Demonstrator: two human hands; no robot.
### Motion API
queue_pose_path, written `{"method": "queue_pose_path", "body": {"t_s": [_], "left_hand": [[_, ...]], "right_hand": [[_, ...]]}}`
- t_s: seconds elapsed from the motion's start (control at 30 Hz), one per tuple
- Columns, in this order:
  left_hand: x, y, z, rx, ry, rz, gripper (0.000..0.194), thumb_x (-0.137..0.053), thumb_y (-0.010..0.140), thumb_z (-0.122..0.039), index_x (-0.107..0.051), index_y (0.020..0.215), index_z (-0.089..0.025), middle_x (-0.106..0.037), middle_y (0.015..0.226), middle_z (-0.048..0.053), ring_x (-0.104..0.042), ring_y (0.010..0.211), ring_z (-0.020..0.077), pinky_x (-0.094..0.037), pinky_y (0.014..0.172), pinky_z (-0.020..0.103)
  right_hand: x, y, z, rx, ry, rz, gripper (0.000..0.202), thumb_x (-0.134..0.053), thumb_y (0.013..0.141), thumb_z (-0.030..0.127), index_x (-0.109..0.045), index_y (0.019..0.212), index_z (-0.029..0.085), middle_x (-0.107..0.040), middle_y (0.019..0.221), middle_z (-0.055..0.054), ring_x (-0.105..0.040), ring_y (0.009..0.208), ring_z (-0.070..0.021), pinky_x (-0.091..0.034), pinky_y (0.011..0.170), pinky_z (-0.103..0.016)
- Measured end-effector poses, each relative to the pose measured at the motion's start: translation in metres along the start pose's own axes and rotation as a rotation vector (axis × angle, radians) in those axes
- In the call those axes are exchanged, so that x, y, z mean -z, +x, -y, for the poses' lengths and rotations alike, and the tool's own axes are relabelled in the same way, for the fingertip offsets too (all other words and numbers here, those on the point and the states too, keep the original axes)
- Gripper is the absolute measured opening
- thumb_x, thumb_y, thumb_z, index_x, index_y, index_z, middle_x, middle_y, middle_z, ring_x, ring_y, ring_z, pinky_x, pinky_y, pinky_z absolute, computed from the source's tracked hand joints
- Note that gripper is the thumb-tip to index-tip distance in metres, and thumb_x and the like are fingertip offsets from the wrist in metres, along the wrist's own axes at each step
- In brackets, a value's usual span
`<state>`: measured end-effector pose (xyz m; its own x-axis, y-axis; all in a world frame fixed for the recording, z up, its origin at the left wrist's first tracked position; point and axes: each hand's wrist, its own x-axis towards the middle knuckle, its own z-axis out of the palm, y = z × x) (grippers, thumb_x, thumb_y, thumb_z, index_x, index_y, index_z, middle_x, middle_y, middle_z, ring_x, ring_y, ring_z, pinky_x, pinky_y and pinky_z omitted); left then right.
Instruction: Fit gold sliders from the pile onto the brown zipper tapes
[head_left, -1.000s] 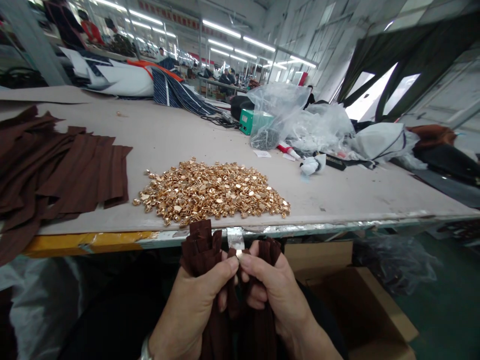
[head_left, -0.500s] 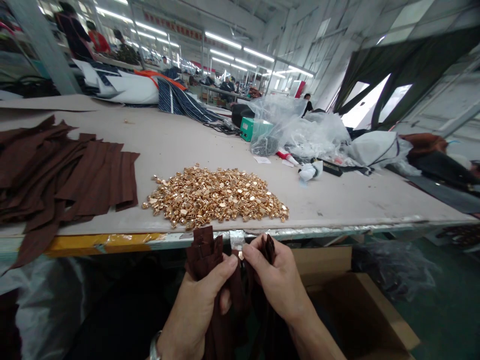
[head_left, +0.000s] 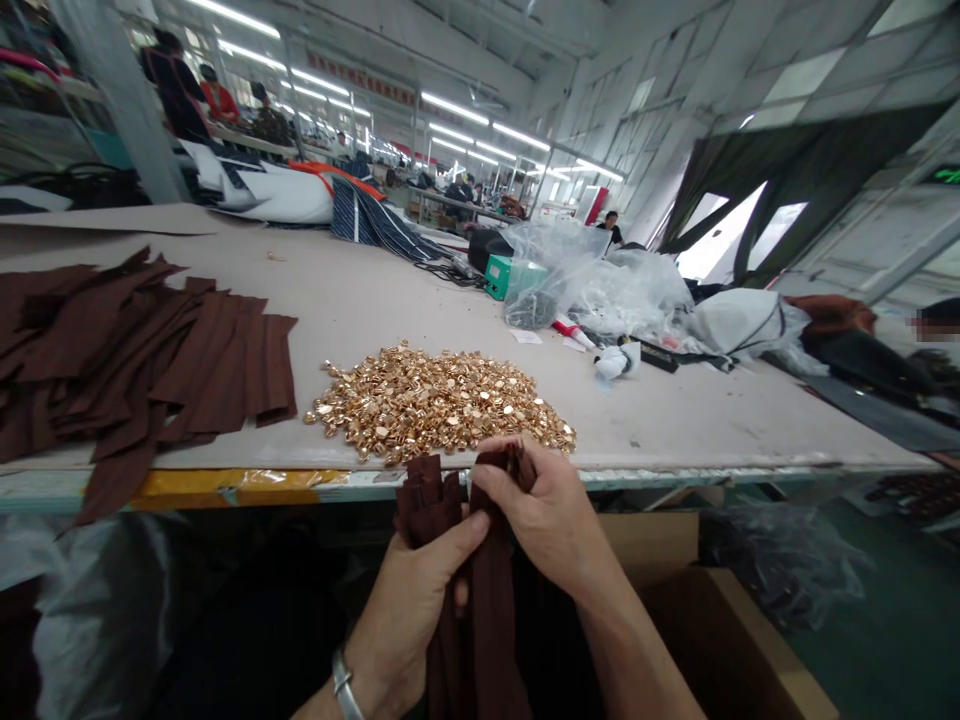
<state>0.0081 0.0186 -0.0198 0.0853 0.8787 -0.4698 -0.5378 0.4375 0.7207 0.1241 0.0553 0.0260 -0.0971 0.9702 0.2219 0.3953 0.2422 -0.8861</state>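
Note:
My left hand [head_left: 420, 590], with a silver bracelet at the wrist, grips a bundle of dark brown fabric strips [head_left: 427, 500] below the table's front edge. Close beside it, my right hand [head_left: 544, 510] pinches the upper end of a brown strip [head_left: 493, 570] that hangs down between the hands. A bit of gold shows by the right fingertips. Just beyond the hands a heap of small gold metal pieces [head_left: 442, 400] lies on the table. More brown strips [head_left: 202, 360] are piled at the left, some hanging over the edge.
On the table [head_left: 697, 420], a green box [head_left: 510, 277], clear plastic bags [head_left: 600, 280] and dark striped fabric [head_left: 375, 220] lie toward the back. An open cardboard box [head_left: 735, 640] stands below at the right. Several people are in the background.
My right hand has risen slightly, and a brown strip now shows broad and flat between the hands. The gold piece seen between the thumbs is no longer visible there. The camera view has shifted slightly.

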Motion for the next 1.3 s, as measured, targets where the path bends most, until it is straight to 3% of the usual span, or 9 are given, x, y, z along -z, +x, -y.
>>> {"method": "queue_pose_path", "body": {"t_s": [0.17,0.3,0.4,0.5,0.6,0.83,0.97,1.13,1.3], "left_hand": [[0.003,-0.007,0.01,-0.07,0.07,0.045,0.028,-0.083,0.051,-0.03,-0.066,0.067,-0.014,-0.05,0.041,-0.006,-0.035,0.033,0.0042,-0.024,0.033,0.016],[0.01,-0.009,0.02,-0.025,0.1,0.094,0.029,-0.081,0.053,-0.036,-0.062,0.06,-0.015,-0.053,0.039,-0.004,-0.034,0.027,0.0034,-0.023,0.032,0.017],[0.016,-0.007,0.021,-0.009,0.083,0.103,0.031,-0.08,0.055,-0.04,-0.062,0.063,-0.017,-0.054,0.039,-0.005,-0.033,0.024,0.0032,-0.025,0.031,0.018],[0.021,-0.004,0.021,-0.012,0.093,0.089,0.033,-0.079,0.056,-0.044,-0.062,0.063,-0.016,-0.055,0.041,-0.004,-0.034,0.025,0.0033,-0.025,0.031,0.018],[0.023,-0.003,0.019,-0.012,0.084,0.078,0.032,-0.079,0.057,-0.042,-0.062,0.065,-0.016,-0.055,0.043,-0.004,-0.035,0.026,0.0038,-0.026,0.031,0.018],[0.019,-0.01,0.012,0.0,0.035,0.1,0.024,-0.078,0.06,-0.034,-0.063,0.066,-0.016,-0.056,0.043,-0.004,-0.034,0.026,0.0036,-0.028,0.032,0.019],[0.016,-0.015,0.008,0.017,-0.02,0.1,0.023,-0.078,0.063,-0.032,-0.064,0.071,-0.015,-0.059,0.051,-0.003,-0.036,0.033,0.0023,-0.028,0.035,0.016],[0.011,-0.019,0.011,0.096,-0.162,0.12,0.022,-0.077,0.064,-0.028,-0.065,0.078,-0.016,-0.067,0.067,0.002,-0.035,0.035,0.0013,-0.029,0.037,0.016],[0.011,-0.017,0.019,0.174,-0.246,0.178,0.018,-0.077,0.067,-0.027,-0.066,0.073,-0.014,-0.048,0.045,-0.006,-0.034,0.037,0.0026,-0.031,0.039,0.016]], "right_hand": [[0.007,-0.022,0.001,-0.106,0.266,0.246,0.021,-0.061,0.082,0.029,-0.055,0.067,0.017,-0.053,0.061,0.004,-0.046,0.057,-0.0103,-0.038,0.054,-0.021],[0.018,-0.024,-0.001,-0.17,0.22,0.195,0.031,-0.075,0.069,0.03,-0.048,0.058,0.018,-0.04,0.052,0.007,-0.035,0.05,-0.0081,-0.03,0.047,-0.021],[0.023,-0.013,-0.006,-0.121,0.0,-0.013,0.023,-0.068,0.075,0.033,-0.057,0.064,0.017,-0.047,0.055,0.005,-0.041,0.052,-0.0105,-0.034,0.051,-0.023],[0.021,0.001,-0.009,0.035,-0.365,-0.151,0.016,-0.06,0.084,0.032,-0.067,0.085,0.018,-0.06,0.069,-0.001,-0.052,0.064,-0.0162,-0.039,0.063,-0.028],[0.014,0.011,-0.008,0.152,-0.68,-0.137,0.01,-0.061,0.084,0.027,-0.067,0.086,0.02,-0.064,0.08,-0.004,-0.058,0.076,-0.0203,-0.039,0.071,-0.031],[0.0,0.019,-0.002,0.139,-1.016,-0.085,0.005,-0.06,0.081,0.018,-0.056,0.078,0.019,-0.063,0.078,-0.007,-0.058,0.072,-0.0221,-0.037,0.063,-0.03],[0.004,0.01,-0.006,0.176,-0.852,-0.108,0.006,-0.057,0.08,0.012,-0.058,0.083,0.017,-0.064,0.079,-0.006,-0.059,0.073,-0.0211,-0.04,0.065,-0.029],[0.007,-0.029,-0.006,0.027,-0.253,-0.018,0.017,-0.053,0.089,0.03,-0.061,0.08,0.019,-0.06,0.064,0.0,-0.055,0.058,-0.0142,-0.042,0.056,-0.024],[0.0,-0.063,-0.013,-0.027,0.011,0.025,0.014,-0.056,0.089,0.029,-0.063,0.084,0.018,-0.062,0.064,-0.001,-0.059,0.058,-0.0143,-0.046,0.056,-0.023]]}}
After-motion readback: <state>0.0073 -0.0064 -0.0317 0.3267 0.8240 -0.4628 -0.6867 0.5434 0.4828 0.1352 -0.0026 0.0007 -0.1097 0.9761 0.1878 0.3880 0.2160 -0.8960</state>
